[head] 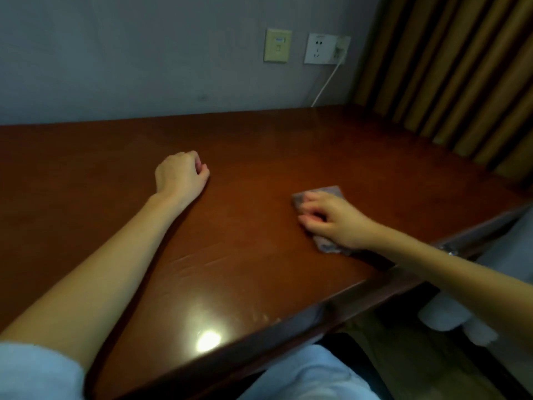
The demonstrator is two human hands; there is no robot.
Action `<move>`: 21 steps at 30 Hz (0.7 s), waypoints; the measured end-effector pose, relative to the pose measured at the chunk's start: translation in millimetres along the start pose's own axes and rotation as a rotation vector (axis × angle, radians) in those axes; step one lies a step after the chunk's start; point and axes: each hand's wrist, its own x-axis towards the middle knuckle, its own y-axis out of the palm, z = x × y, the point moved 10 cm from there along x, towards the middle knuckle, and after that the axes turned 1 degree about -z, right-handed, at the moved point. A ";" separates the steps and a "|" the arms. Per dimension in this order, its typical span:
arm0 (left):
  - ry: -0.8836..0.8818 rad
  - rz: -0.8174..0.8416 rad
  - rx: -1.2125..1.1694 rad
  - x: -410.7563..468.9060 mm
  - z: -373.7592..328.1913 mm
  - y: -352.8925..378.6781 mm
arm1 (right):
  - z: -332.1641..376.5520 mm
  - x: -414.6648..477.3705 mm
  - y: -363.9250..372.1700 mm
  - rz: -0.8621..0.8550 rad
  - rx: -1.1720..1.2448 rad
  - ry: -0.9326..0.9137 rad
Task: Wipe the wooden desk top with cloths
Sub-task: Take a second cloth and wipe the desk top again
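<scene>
A person's two bare arms reach over a glossy, reddish-brown wooden desk [259,145] with a smooth lacquered top.

A small grey cloth [331,191], soft and rumpled, lies flat on the right part of the desk near its front edge. Its long axis runs roughly from the near edge toward the wall. One end shows beyond the fingertips and the other bunches under the heel of the palm.

The right hand [331,219] lies on top of the cloth and presses it to the wood, fingers spread and pointing left, across the cloth's length.

The left hand [180,174] rests on bare wood well apart from the cloth, fingers curled under in a loose fist with nothing visible in it. A pale blue sleeve [37,373] covers the upper left arm.

A bright round glare [207,340] shines on the varnish near the front edge, beside faint scratches.

On the grey wall behind are a cream switch plate [277,45] and a white socket [320,49], with a white cable [326,82] dropping behind the desk. A brown and gold striped curtain [447,67] hangs at the right.
</scene>
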 end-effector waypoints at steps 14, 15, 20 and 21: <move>0.013 0.013 0.037 -2.3 -5.1 -1.9 | 106.9 91.8 45.2 -0.014 -0.107 -0.190; 0.010 0.011 0.032 -2.6 -4.4 -2.1 | 129.4 70.9 49.3 0.004 -0.054 -0.290; 0.027 0.037 0.028 -3.7 -6.6 -2.2 | 102.3 -18.5 30.3 0.063 0.063 -0.338; 0.030 0.053 0.024 -3.9 -8.6 -1.1 | 70.5 -23.1 19.6 0.037 0.028 -0.244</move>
